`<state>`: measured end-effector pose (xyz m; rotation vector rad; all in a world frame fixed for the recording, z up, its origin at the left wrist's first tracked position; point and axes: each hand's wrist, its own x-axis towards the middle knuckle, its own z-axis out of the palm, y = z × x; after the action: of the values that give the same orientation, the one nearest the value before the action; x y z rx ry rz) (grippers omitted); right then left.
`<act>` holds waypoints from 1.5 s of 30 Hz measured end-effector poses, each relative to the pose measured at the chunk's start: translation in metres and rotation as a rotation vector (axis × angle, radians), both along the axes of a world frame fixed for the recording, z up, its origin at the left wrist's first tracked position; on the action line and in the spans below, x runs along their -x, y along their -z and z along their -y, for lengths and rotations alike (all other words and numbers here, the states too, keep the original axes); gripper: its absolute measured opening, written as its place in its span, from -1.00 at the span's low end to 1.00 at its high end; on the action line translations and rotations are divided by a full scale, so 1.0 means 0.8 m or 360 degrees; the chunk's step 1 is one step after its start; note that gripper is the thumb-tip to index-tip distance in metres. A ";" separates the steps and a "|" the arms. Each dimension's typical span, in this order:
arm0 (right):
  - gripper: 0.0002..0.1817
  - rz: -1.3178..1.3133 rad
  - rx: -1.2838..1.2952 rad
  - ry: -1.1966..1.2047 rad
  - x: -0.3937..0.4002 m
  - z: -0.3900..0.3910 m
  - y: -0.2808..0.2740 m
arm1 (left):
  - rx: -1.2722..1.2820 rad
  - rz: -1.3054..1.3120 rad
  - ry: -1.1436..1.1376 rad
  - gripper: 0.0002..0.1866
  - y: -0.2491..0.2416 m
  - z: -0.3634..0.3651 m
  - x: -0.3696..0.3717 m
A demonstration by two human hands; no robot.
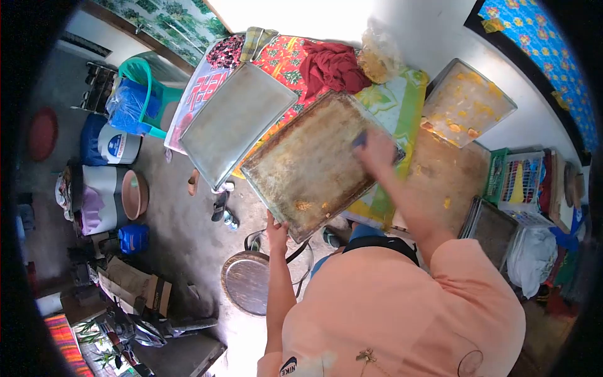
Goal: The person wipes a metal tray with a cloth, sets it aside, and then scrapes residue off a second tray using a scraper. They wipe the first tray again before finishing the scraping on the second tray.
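A large browned baking tray (314, 157) lies tilted in front of me on the cloth-covered table, with crumbs near its lower corner. My left hand (276, 232) is closed on the tray's near left edge. Over the tray's right side, my right hand (378, 154) grips a small dark blue object (360, 139) against the surface; blur hides its exact kind. Beside this tray, a cleaner metal tray (239, 122) rests to the left, overhanging the table.
A residue-covered tray (471, 103) leans at the right wall. Red cloth (333, 68) and a plastic bag (379, 53) lie at the table's back. A round stool (246, 283) stands by my left arm. A green chair (151, 94) and a basin (134, 195) are further left.
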<state>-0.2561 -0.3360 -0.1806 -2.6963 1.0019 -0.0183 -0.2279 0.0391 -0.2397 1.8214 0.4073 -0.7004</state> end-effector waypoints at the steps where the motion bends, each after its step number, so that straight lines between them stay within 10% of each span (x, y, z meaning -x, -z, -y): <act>1: -0.37 0.0139 0.0042 0.0113 0.008 0.033 -0.002 | -0.0014 0.0002 -0.0012 -0.11 -0.006 0.003 0.002; 22: -0.28 0.0212 -0.0033 -0.0324 -0.002 -0.143 0.021 | -0.0003 -0.0046 0.0005 -0.06 -0.004 0.005 0.004; 28: -0.13 0.0140 -0.0138 0.0575 0.047 0.080 0.003 | 0.0064 -0.0016 -0.0043 -0.07 -0.002 0.004 0.008; 40: -0.01 0.0237 0.0126 0.0105 0.056 -0.008 0.010 | 0.0040 0.0031 -0.0026 -0.07 -0.005 0.006 0.007; 45: -0.05 0.0283 -0.0052 0.0495 0.059 0.042 0.022 | 0.0085 0.0073 -0.0039 -0.09 -0.001 0.004 0.010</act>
<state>-0.3035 -0.3693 -0.1980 -2.4318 1.3370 -0.2928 -0.2356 0.0362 -0.2389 1.7761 0.3767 -0.6461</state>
